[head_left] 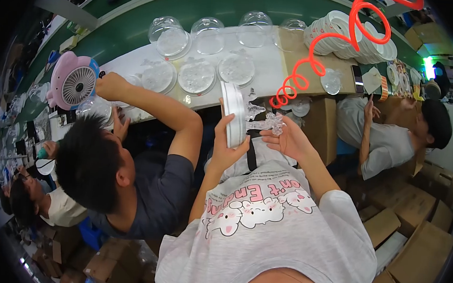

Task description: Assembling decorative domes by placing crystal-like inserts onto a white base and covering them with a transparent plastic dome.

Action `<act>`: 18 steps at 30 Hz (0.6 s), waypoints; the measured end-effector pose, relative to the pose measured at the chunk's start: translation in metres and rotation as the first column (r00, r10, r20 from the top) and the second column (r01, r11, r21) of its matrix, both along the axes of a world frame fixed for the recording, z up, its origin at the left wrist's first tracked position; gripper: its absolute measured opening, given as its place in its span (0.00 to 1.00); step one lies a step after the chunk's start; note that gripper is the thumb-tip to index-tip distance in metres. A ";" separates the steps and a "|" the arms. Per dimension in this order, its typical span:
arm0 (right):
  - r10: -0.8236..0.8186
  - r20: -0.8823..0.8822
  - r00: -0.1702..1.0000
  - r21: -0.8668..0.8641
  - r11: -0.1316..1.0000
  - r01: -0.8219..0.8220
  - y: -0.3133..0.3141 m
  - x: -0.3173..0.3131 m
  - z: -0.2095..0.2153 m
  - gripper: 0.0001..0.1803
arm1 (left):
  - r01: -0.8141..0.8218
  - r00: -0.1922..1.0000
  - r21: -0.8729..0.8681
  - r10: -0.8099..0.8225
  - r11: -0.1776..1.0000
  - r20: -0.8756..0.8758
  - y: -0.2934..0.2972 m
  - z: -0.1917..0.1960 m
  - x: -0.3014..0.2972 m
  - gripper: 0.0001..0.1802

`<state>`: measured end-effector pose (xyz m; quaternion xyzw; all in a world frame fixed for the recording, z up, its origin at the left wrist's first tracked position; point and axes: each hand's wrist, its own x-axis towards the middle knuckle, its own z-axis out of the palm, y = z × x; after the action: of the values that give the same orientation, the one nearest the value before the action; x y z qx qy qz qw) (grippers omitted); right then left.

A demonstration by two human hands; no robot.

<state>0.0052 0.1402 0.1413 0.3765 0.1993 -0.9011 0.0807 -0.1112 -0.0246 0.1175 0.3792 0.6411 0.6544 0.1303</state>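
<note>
My left hand (pixel 229 144) grips a white round base (pixel 232 115) by its rim, tipped up on its edge in front of my body. Clear plastic figures (pixel 254 111) stick out from the base's face toward the right. One of them, a clear tree-shaped piece (pixel 275 124), has its branching top between the thumb and fingers of my right hand (pixel 290 138). Beyond my hands, on the table, lie several white round bases with clear pieces (pixel 197 76).
Several clear domes (pixel 207 35) stand along the table's back. Stacked white rings (pixel 329 30) are at the back right, behind a red coiled hose (pixel 309 66). A co-worker (pixel 124 171) sits close at left by a pink fan (pixel 75 83); another person (pixel 384 137) sits at right. Cardboard boxes (pixel 411 207) lie behind.
</note>
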 end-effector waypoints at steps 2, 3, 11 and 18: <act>-0.027 0.033 0.999 0.013 1.000 0.027 0.003 0.002 -0.005 0.27 | 0.027 0.999 0.060 -0.029 0.998 0.041 0.004 0.003 -0.002 0.40; -0.028 -0.027 0.999 -0.036 0.999 0.027 0.007 0.004 -0.006 0.24 | 0.047 0.995 0.121 -0.057 0.991 0.078 0.006 0.004 -0.003 0.40; -0.059 -0.032 0.998 0.087 0.994 0.061 0.014 0.005 0.027 0.14 | -0.116 0.771 0.506 -0.244 0.855 0.589 0.008 0.015 -0.023 0.42; 0.126 -0.090 0.988 0.835 0.550 0.006 0.033 -0.015 0.098 0.18 | -0.252 0.512 0.655 -0.476 0.712 0.715 -0.001 0.024 -0.052 0.36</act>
<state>-0.0096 0.1732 0.2397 0.2991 0.6198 -0.7199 -0.0904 -0.1627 -0.0261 0.1419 0.0724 0.1692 0.9290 0.3210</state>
